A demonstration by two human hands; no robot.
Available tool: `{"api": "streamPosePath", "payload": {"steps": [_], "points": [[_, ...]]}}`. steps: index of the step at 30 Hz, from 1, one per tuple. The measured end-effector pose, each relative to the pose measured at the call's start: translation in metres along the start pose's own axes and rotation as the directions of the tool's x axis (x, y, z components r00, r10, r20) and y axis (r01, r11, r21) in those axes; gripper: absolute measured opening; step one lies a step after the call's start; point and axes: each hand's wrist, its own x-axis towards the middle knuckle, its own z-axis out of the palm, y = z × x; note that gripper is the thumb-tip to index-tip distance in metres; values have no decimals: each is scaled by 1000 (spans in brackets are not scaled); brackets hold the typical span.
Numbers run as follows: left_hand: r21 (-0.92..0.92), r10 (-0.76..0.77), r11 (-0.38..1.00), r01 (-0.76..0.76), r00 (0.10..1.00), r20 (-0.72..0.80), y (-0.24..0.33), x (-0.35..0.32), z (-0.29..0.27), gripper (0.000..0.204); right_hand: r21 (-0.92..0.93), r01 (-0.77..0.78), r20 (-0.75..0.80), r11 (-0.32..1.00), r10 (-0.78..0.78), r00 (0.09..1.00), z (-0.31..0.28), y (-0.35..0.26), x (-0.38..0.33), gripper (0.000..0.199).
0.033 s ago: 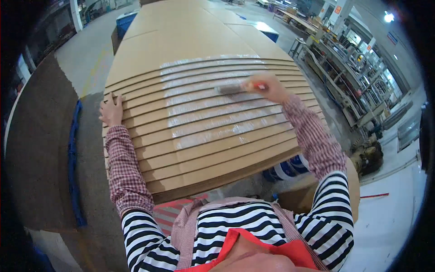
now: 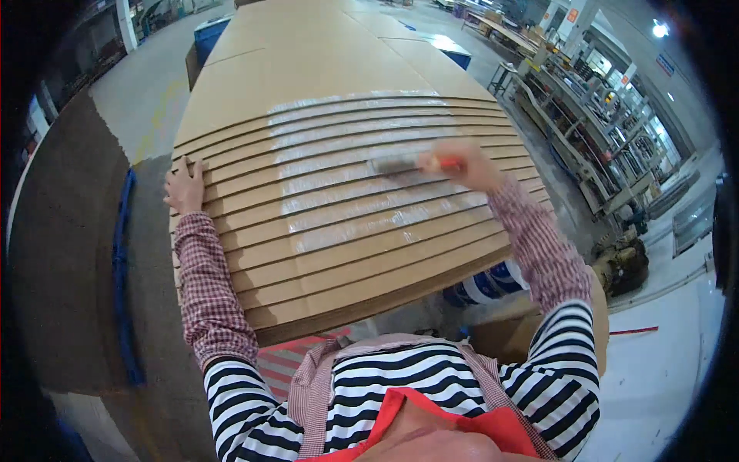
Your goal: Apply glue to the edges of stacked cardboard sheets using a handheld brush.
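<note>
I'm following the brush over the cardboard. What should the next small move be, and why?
Probably draw the red-handled brush toward the near edge of the whitish coating, since it looks patchy there and fuller farther away. The right hand holds the brush; the left hand rests on the left edge of the overlapping cardboard sheets.

Background, referenced to the long metal machine [image 2: 577, 127].
Off its far end: long table [image 2: 499, 32]; pillar with orange sign [image 2: 571, 27] just behind. Lit lamp [image 2: 660, 29] above it. Dark greenish, motor-like unit [image 2: 622, 262] by its near end, detail unclear; white surface [image 2: 654, 377] nearer than that, thin red strip [image 2: 634, 331] on it. Left of the machine: blue bin [image 2: 462, 59]; second blue bin [image 2: 212, 32] farther left; yellow floor line [image 2: 159, 115] and blue wrapped tube [image 2: 123, 269] well left; red-striped floor patch [image 2: 286, 362] left and nearer.
</note>
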Motion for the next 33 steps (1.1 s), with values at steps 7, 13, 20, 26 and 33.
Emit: {"api": "streamPosePath", "payload": {"steps": [7,13,20,26,33], "points": [[-8,-29,1000,29,1000,-6,6,3,-10,52,413,-287,47,865,294,955,-47,-54,-71,13],[-88,-27,996,32,998,61,1,-3,-14,51,112,-222,-277,969,245,929,-82,60,15,26],[-107,22,994,-18,999,37,8,2,-5,50,419,-387,-333,822,535,776,-74,142,20,24],[-44,-27,999,29,999,34,-10,14,-4,53,562,-368,-257,740,580,773,-63,99,-74,21],[-12,-55,998,55,998,14,5,12,1,52,553,-451,-209,701,640,739,-79,38,-142,21]]}}
